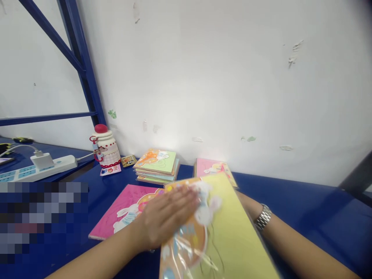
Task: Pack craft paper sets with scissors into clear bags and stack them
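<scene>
The person's left hand (171,213) lies flat against the front of a large yellow-and-orange packet in shiny clear plastic film (232,232), which bears a white rabbit figure. Its fingers are stretched out and close beside each other, and they are not bent around the packet. The right hand (245,203) is mostly hidden behind this same packet, so I cannot tell how its grip is; a silver link wristband (263,217) is on that wrist. The packet stands tilted in front of the person, over the blue bench (290,190), and its lower part goes out of view.

At the left, a bright pink packet with a white rabbit (113,211) lies on the bench, partly covered by the left forearm. Farther back, near the wall, there is a stack of green-and-orange packets (158,164), and to its right a pale pink packet (206,166), partly hidden. A cream bottle with a red lid (108,149) stands left of the stack.
</scene>
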{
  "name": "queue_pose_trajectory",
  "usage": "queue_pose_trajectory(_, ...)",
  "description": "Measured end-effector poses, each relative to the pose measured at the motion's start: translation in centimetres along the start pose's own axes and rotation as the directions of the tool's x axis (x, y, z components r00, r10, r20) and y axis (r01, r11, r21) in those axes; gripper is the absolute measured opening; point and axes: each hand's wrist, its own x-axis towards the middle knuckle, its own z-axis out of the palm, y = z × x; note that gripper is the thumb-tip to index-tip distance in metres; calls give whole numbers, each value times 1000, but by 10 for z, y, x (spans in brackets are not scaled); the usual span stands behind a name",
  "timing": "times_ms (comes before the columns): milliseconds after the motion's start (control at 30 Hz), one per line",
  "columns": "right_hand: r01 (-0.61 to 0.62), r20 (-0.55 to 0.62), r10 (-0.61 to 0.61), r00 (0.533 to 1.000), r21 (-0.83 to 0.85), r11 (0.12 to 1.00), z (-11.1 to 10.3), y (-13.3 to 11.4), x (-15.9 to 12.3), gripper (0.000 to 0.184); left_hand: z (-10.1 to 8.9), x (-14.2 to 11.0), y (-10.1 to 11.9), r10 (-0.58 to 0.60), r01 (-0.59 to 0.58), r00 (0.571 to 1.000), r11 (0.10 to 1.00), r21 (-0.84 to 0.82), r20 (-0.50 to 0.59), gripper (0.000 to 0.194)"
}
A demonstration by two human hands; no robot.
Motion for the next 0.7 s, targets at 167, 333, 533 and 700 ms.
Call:
queue_pose_trajectory(167, -9, -85, 16, 996, 80, 997, -7, -27, -7, 34, 12, -7, 2, -62, 65, 905, 998, 7, 422, 37)
queue_pose_trajectory(333, 105, -216, -82, 973, 100, 989, -13, -58, -25, 35, 10, 0, 19, -156, 134, 775, 988, 81, 612, 48)
queue_pose_trajectory(533, 122, -260, -100, 960, 70, 990, -6, -70, -34, 42, 6, 8, 38, -155, 49, 653, 985, 164, 741, 52)
queue_pose_trajectory(700, 102, -266, -118, 957, -73, 992, 12, -77, -39, 45, 9, 9, 39, -160, 67, 711, 985, 160, 684, 52)
